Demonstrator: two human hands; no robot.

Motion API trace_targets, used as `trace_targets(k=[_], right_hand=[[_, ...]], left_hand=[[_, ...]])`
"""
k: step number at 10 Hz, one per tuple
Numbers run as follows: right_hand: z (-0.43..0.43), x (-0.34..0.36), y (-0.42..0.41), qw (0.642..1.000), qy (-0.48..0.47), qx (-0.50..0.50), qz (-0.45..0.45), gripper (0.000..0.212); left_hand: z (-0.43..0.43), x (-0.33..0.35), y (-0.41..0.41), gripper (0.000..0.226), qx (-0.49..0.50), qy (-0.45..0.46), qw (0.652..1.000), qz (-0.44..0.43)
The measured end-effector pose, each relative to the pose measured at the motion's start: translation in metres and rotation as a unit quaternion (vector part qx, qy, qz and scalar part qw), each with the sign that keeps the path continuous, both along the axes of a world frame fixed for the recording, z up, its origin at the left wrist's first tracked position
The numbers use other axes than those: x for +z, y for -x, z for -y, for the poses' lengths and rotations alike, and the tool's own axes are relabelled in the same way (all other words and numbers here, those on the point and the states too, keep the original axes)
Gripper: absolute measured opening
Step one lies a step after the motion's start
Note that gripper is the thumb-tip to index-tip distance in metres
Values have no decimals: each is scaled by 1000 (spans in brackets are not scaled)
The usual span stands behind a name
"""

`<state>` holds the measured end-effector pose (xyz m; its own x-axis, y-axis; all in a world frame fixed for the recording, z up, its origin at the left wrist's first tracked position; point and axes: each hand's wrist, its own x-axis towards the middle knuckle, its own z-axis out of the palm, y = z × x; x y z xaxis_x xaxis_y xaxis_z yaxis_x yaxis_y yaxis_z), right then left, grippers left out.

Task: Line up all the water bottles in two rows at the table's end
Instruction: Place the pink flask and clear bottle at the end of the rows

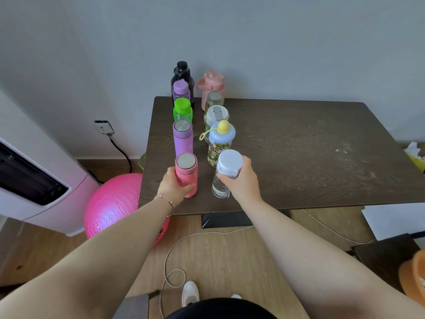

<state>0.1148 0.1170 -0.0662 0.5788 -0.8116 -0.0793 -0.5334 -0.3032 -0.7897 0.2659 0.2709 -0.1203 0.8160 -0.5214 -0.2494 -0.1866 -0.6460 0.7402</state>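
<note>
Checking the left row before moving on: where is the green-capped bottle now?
In the head view, the green-capped bottle stands in the left row, between the purple-capped bottle behind it and the lilac flask in front.

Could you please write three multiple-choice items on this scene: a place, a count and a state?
1. Where does the black bottle stand? A. far end of the left row B. nearest in the right row C. on the floor
2. How many bottles stand on the table? A. six B. ten C. fourteen
3. The hands are: A. both idle B. both flat on the table C. each gripping a bottle
Answers: 1 A, it is farthest in that row; 2 B, five per row; 3 C, left hand grips the pink flask, right hand the clear bottle.
</note>
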Motion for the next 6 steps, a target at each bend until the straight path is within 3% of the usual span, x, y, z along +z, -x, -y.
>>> trace_targets(k=[1, 3, 6], right_hand=[[1, 2, 0, 1000, 1, 1, 3, 85], [2, 15, -4, 1000, 12, 11, 25, 79], [16, 47, -11, 992, 122, 27, -5, 63]], left_hand=[[0, 3, -2, 61, -9, 5, 1000, 4], [3, 27, -5, 71, -13, 98, 995, -18], [16, 70, -19, 69, -31, 89, 995, 24]])
